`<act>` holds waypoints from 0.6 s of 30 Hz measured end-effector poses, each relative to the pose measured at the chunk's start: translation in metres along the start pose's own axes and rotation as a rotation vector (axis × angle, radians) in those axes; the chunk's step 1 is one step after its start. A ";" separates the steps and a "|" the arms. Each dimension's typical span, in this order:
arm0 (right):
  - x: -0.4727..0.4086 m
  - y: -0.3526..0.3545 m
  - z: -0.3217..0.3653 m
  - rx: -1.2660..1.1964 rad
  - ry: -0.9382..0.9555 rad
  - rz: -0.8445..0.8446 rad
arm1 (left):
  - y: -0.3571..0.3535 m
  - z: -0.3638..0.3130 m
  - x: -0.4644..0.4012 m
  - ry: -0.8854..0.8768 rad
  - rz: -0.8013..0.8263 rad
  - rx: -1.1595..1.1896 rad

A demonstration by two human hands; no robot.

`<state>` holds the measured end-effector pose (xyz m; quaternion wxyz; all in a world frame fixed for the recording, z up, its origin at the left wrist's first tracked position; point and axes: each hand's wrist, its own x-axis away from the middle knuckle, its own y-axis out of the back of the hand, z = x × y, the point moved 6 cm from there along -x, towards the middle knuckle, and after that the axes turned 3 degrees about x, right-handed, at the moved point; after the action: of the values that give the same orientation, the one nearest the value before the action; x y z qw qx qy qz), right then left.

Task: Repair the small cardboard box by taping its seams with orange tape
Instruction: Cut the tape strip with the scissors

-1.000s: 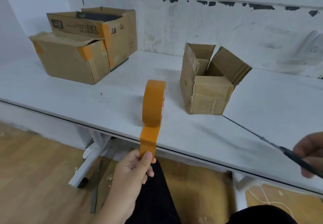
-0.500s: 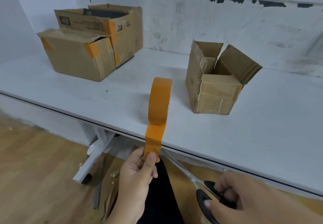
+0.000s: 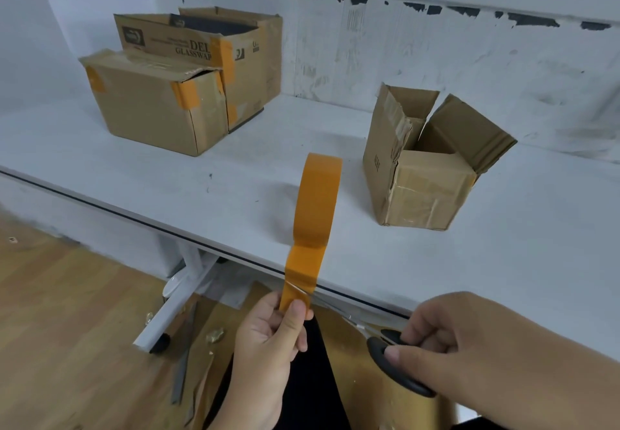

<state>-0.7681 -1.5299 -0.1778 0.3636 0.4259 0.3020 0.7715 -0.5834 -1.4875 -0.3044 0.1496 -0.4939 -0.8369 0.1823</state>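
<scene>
White worktable bore the small cardboard box, flaps open, well behind the upright orange tape roll. Left hand pinched the pulled strip; right hand gripped scissors at it. Cutting appeared underway; next, pressing the piece along a seam.

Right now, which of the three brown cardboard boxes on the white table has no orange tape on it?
The small brown cardboard box on the right, standing alone with flaps open. The two larger cardboard boxes at the back left both carry orange tape patches.
</scene>
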 end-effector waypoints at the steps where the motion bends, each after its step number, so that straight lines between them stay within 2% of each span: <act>1: -0.002 0.003 0.003 0.025 0.004 0.011 | 0.001 0.000 0.000 -0.003 -0.004 -0.006; 11: -0.019 0.014 0.025 0.149 0.112 0.059 | 0.005 0.003 -0.002 0.009 -0.013 0.007; 14: -0.014 0.014 0.026 0.208 0.125 0.053 | 0.013 0.002 0.001 0.037 0.041 -0.187; 18: 0.009 0.029 0.017 0.298 0.104 -0.003 | 0.035 -0.003 0.015 0.127 0.225 -0.543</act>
<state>-0.7652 -1.5357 -0.1440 0.2813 0.4342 0.4320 0.7388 -0.5622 -1.4584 -0.3161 0.0429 -0.6159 -0.7841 -0.0639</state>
